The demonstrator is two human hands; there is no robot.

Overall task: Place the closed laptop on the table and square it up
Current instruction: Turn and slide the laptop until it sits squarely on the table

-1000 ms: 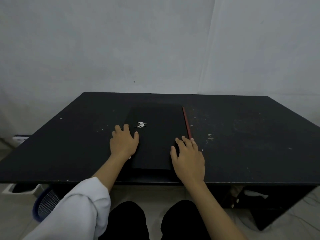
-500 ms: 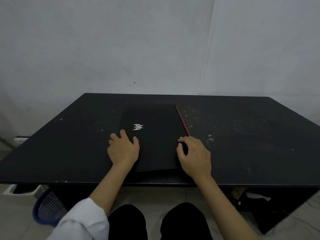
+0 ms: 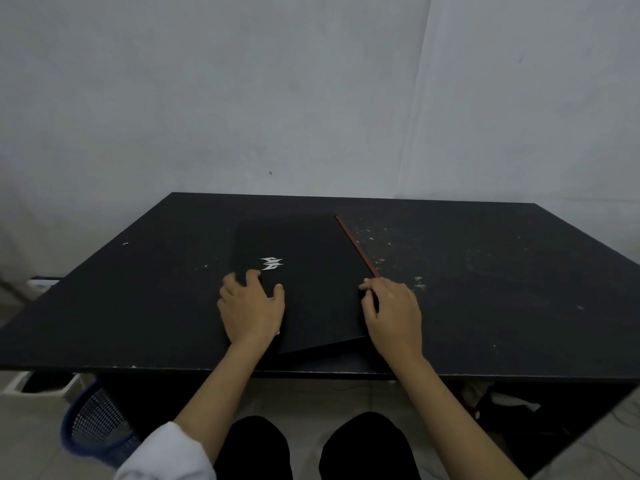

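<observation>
- Closed black laptop [image 3: 311, 282] lies flat on the black desk [image 3: 502, 289], near-centre, close to the near edge.
- Laptop sits skewed: its near edge slants, with the right near corner farther from the desk's near edge than the left. A red strip [image 3: 356, 245] runs along its right side.
- White logo [image 3: 272, 264] on the lid, toward the left.
- Left hand [image 3: 251, 306] rests palm down on the laptop's near-left part, fingers spread and flat, gripping nothing; fingertips just short of the logo.
- Right hand [image 3: 393, 315] at the laptop's right edge near the near-right corner, fingers curled loosely with tips touching that edge, thumb on the lid; not closed around it.
- White sleeve [image 3: 166, 455] on the left arm; right forearm bare.
- Desk top has pale scuffs [image 3: 417, 280] right of the laptop.
- Blue mesh basket [image 3: 95, 427] on the floor under the desk's left side.
- Plain grey wall [image 3: 311, 91] behind.
</observation>
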